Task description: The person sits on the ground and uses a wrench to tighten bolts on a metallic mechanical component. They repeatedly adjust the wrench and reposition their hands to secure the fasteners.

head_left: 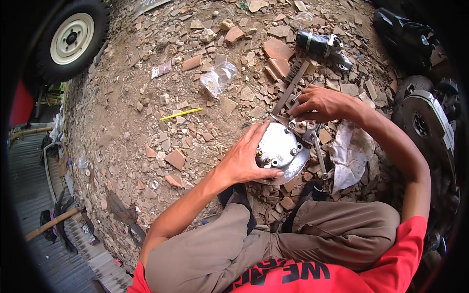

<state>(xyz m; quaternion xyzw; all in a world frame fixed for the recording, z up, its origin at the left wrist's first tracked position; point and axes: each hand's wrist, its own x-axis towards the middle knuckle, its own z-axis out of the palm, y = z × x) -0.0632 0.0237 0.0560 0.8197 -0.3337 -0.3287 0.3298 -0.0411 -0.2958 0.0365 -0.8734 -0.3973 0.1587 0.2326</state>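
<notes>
Between my feet sits a round silver metal cover (278,141) with several bolts and studs around its rim. My left hand (246,156) is wrapped round its left side, thumb at the near edge and fingers at the far edge. At the cover's far right side, my right hand (320,103) pinches a small wrench (292,123), its ring end at the cover's rim. The fingers partly hide the wrench's shaft. Beside the cover lies another wrench (321,154), close to a stained white rag (348,156). A wire brush (292,88) rests just beyond my right hand.
A black and silver starter motor (322,46) lies at the far right. Farther right stands dark machinery (422,119). Broken tile pieces (278,50) cover the ground, with a clear plastic bag (218,78) and yellow stick (181,114) among them. A vehicle wheel (72,39) stands far left.
</notes>
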